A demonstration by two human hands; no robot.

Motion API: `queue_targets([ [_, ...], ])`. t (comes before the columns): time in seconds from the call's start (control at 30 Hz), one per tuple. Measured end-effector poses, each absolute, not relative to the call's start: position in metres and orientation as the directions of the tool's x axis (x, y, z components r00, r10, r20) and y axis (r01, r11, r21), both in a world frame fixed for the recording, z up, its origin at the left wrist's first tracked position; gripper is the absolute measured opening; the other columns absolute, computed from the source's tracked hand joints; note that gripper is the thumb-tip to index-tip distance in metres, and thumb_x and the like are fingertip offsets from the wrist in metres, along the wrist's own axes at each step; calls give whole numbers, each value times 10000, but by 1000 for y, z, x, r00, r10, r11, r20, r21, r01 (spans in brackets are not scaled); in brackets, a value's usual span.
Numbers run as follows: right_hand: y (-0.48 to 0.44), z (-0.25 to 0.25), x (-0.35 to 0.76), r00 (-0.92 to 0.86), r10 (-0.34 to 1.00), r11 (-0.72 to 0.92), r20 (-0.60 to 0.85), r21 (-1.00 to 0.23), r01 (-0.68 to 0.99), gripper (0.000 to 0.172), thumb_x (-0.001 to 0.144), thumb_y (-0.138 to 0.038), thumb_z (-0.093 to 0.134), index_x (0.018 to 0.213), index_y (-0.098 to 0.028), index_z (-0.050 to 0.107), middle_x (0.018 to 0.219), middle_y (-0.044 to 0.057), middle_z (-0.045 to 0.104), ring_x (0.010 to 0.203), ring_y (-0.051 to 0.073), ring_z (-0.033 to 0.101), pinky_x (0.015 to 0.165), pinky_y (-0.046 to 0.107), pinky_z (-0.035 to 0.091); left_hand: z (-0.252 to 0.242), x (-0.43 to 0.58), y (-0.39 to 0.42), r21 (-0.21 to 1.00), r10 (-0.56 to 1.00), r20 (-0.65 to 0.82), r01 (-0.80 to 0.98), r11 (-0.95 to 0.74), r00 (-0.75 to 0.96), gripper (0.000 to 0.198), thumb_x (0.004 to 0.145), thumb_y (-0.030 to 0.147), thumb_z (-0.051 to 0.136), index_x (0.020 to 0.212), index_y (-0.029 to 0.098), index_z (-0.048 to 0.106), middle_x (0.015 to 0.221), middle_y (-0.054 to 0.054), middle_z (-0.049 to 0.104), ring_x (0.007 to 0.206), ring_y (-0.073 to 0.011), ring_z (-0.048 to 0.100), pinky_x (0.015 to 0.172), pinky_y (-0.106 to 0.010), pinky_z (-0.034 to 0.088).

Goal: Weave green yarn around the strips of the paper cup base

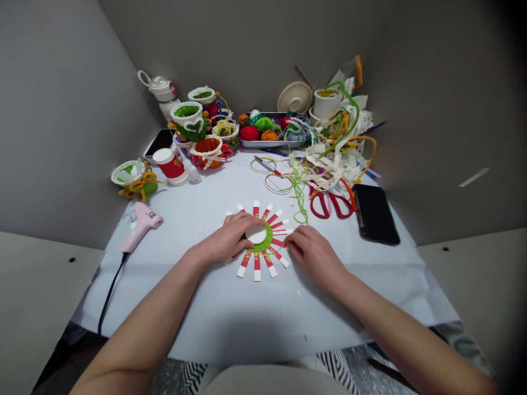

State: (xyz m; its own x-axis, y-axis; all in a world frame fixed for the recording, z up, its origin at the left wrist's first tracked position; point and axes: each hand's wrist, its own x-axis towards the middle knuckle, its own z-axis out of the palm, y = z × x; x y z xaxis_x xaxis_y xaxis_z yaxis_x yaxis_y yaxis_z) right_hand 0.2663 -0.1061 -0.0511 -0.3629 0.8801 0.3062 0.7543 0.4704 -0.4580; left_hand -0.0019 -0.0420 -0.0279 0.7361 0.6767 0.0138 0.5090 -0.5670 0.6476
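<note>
A paper cup cut into spread strips (257,263), red with white ends, lies flat in front of me. Light green yarn (268,239) is woven in a ring around its round white base. My left hand (230,235) grips the cup from the left, thumb and fingers curled over the woven ring. At the strips' right ends, my right hand (313,253) is closed in a pinch on the green yarn, its fingertips partly hiding the strand. Loose green yarn (300,203) trails in a tangle behind that hand.
A pink glue gun (142,225) lies left, its cord running off the front. Red-handled scissors (331,206) and a black phone (376,214) lie right. Behind are a red-and-white paper cup (171,166), yarn-covered cups (189,120), a tray of yarn balls (272,144) and heaped lace (329,156).
</note>
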Motion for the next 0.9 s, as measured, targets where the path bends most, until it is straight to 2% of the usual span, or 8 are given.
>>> queue_targets([
  [0.2,-74,-57,256,-272,906,416,323,-573,706,186,949,-133,546,807,-217,632,784,44,636,756,210,580,701,340,457,-26,-1,-42,661,674,20,496,-563,739,549,905,94,643,1402,312,563,1413,-78,631,1373,-308,504,1170,-576,370],
  [0.37,-78,-61,256,-249,910,406,333,-587,701,176,951,-146,544,812,-220,623,786,45,639,771,215,582,714,342,450,-22,0,-45,661,658,48,470,-585,752,508,917,125,638,1390,286,543,1443,-95,612,1381,-314,504,1174,-584,362],
  [0.5,-80,-62,255,-243,912,400,330,-587,704,163,949,-146,545,828,-220,626,795,46,641,779,218,584,726,347,452,-21,6,-50,650,702,87,494,-578,707,457,921,223,704,1348,253,544,1526,-146,493,1442,-348,439,1172,-592,356],
  [0.57,-79,-62,254,-240,912,399,331,-590,702,164,950,-142,543,832,-217,628,800,46,642,781,217,580,728,348,453,-23,11,-52,639,750,83,542,-545,656,498,888,287,772,1333,240,553,1493,-159,478,1412,-367,447,1151,-588,377],
  [0.67,-79,-61,255,-238,907,409,347,-596,691,174,955,-137,549,823,-211,634,784,45,635,770,214,574,720,347,457,-26,15,-52,616,785,57,597,-514,617,514,863,337,821,1299,243,566,1333,-120,574,1268,-348,518,1090,-565,420],
  [0.73,-81,-59,257,-264,897,436,355,-609,662,165,968,-136,559,855,-208,655,811,48,648,789,211,588,734,346,474,-27,14,-51,607,778,52,599,-522,626,498,877,311,814,1297,239,557,1301,-104,612,1239,-334,526,1080,-547,414],
  [0.9,-93,-51,265,-373,832,554,409,-603,574,136,1024,-163,563,992,-210,686,899,59,666,845,202,616,753,332,515,-24,7,-48,603,723,58,553,-575,688,509,919,116,697,1379,252,528,1357,-97,625,1316,-315,498,1125,-523,359],
])
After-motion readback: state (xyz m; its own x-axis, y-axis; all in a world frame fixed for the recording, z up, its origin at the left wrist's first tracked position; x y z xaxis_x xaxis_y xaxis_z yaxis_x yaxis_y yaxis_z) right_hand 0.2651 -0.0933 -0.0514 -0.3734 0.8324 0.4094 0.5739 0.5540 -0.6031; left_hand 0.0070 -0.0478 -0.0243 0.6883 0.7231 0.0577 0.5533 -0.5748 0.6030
